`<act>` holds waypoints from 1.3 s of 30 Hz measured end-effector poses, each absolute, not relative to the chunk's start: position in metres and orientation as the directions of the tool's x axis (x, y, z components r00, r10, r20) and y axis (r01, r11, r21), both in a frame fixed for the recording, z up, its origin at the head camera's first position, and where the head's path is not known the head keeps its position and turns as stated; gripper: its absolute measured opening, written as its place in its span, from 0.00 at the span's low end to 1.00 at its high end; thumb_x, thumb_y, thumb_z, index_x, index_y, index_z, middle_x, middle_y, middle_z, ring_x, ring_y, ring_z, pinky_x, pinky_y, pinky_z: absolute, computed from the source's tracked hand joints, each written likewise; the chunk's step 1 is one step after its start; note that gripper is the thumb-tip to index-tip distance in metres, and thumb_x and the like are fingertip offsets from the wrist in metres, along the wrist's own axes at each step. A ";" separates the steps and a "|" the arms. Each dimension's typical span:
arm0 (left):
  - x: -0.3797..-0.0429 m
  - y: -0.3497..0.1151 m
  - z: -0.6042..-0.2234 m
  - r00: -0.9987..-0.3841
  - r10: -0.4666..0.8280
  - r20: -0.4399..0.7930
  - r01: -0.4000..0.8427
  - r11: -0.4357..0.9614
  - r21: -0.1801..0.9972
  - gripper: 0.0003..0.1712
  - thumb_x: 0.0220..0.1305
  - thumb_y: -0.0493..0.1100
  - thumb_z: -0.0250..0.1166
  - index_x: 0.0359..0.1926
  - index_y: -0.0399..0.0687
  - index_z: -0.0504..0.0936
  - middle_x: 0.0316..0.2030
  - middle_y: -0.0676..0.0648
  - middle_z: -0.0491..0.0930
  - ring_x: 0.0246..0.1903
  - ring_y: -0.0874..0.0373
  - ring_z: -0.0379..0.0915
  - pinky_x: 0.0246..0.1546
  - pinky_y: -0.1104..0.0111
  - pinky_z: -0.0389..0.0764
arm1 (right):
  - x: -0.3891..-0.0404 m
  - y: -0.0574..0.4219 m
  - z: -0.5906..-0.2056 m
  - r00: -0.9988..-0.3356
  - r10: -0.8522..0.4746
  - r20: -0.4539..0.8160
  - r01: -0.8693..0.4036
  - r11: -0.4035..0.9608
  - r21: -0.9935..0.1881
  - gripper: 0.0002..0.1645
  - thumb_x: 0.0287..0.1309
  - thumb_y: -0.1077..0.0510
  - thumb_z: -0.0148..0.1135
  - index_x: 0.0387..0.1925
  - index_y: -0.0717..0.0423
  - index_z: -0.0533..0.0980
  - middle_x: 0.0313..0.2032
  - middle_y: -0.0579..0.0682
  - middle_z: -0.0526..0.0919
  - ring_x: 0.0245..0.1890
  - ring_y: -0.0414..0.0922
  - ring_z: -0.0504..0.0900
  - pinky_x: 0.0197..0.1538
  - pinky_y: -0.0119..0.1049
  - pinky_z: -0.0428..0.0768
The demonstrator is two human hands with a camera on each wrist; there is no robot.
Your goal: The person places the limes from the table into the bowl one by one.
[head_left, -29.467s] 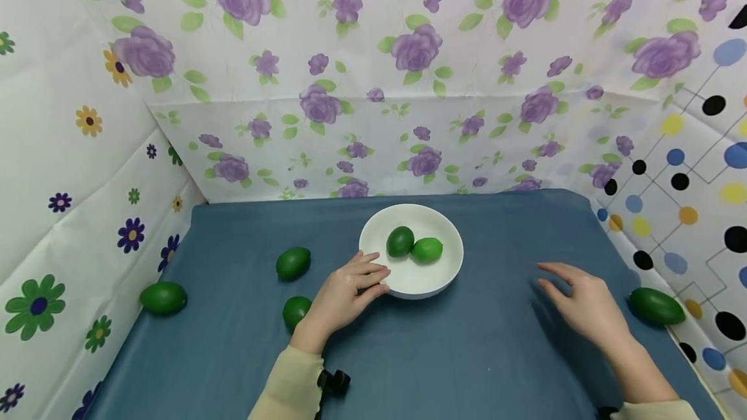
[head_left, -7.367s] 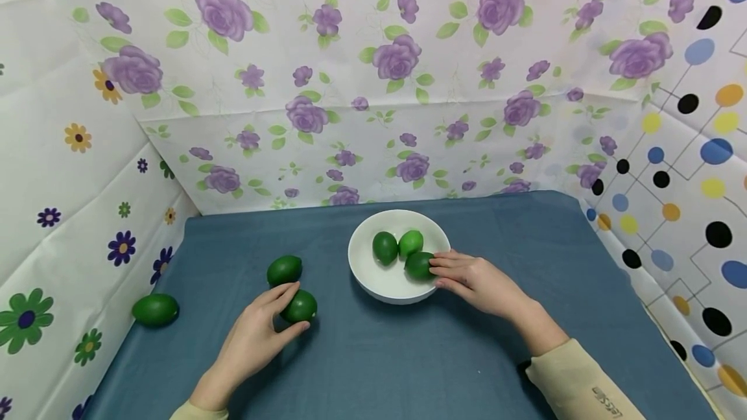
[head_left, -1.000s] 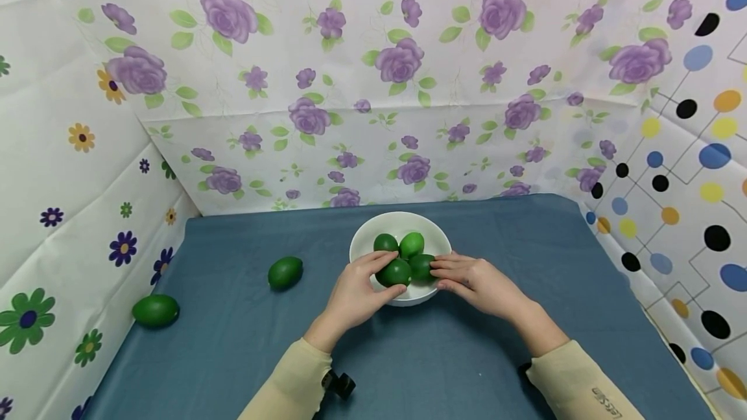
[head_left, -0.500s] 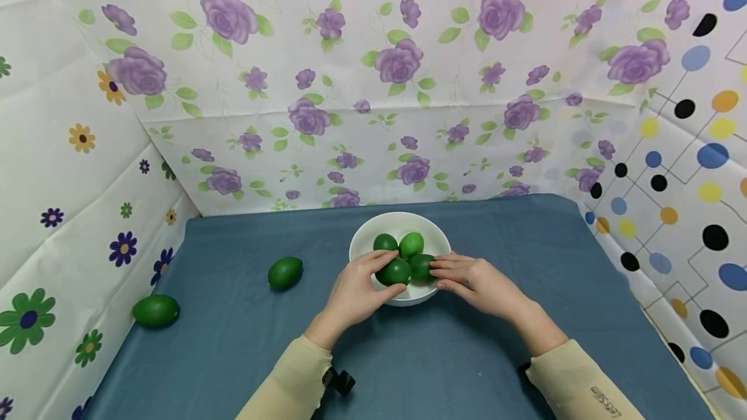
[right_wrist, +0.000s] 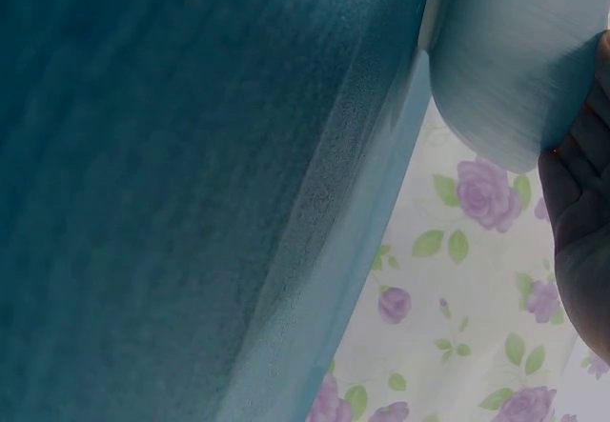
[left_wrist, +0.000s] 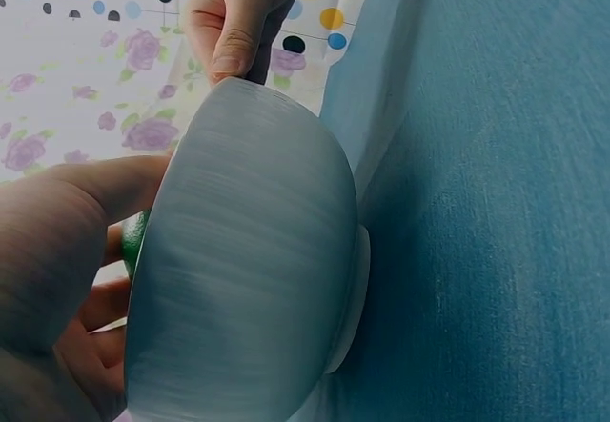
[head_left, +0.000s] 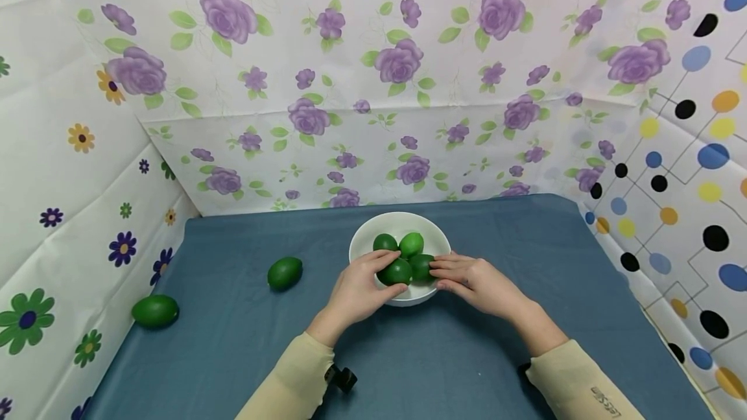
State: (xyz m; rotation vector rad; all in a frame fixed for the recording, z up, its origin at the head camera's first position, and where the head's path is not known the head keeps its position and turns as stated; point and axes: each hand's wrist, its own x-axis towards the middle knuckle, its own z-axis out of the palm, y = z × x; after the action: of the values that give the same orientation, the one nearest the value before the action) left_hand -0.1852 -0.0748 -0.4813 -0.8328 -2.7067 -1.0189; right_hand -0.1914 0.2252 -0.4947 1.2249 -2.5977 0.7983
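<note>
A white bowl (head_left: 364, 233) stands on the blue cloth in the head view, with several green limes inside. My left hand (head_left: 355, 291) reaches over the near left rim and holds a dark green lime (head_left: 395, 272) between fingers and thumb, low in the bowl. Across from it, my right hand (head_left: 486, 287) grips the right rim, fingers inside and thumb outside, fingertips at another dark lime (head_left: 421, 268). Behind these lie a bright green lime (head_left: 412, 244) and a dark one (head_left: 385, 242), partly hidden. From the left wrist, the bowl's outer wall (left_wrist: 248, 251) covers most of the held lime.
Two more dark green limes lie on the cloth to the left: one mid-left (head_left: 285, 273), one by the left edge (head_left: 155, 311). Patterned sheets (head_left: 350, 115) rise at the back and both sides.
Since 7.4 s ago, my left hand has carried a lime from the cloth into the bowl. The lime once at the far right is gone from there. Over the last second both hands stay nearly still.
</note>
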 end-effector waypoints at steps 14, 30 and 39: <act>-0.187 -0.072 -0.482 -0.854 0.464 0.236 0.509 0.653 0.561 0.38 0.65 0.55 0.80 0.72 0.48 0.81 0.67 0.46 0.81 0.65 0.47 0.78 0.62 0.49 0.85 | -0.190 0.226 -0.495 -0.667 -0.662 0.341 -0.739 0.533 -0.412 0.22 0.76 0.51 0.67 0.65 0.53 0.85 0.65 0.52 0.84 0.69 0.50 0.79 0.71 0.56 0.78; -0.192 -0.071 -0.472 -0.854 0.497 0.152 0.496 0.692 0.524 0.36 0.65 0.54 0.80 0.70 0.46 0.83 0.65 0.44 0.82 0.62 0.47 0.81 0.60 0.49 0.85 | -0.189 0.224 -0.494 -0.676 -0.659 0.328 -0.729 0.536 -0.427 0.22 0.75 0.50 0.67 0.64 0.53 0.85 0.65 0.51 0.84 0.69 0.49 0.79 0.72 0.55 0.77; -0.194 -0.066 -0.464 -0.873 0.480 0.082 0.459 0.753 0.472 0.33 0.64 0.54 0.80 0.67 0.47 0.86 0.59 0.46 0.86 0.55 0.50 0.84 0.51 0.51 0.89 | -0.189 0.224 -0.492 -0.673 -0.660 0.334 -0.732 0.529 -0.429 0.22 0.75 0.52 0.67 0.64 0.55 0.85 0.65 0.52 0.84 0.69 0.50 0.79 0.71 0.56 0.78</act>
State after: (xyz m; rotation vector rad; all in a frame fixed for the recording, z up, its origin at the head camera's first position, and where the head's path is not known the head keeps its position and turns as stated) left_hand -0.1942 -0.0664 -0.4644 -0.7993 -2.9825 -0.7846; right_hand -0.1892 0.2243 -0.4916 1.2038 -2.6308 0.8325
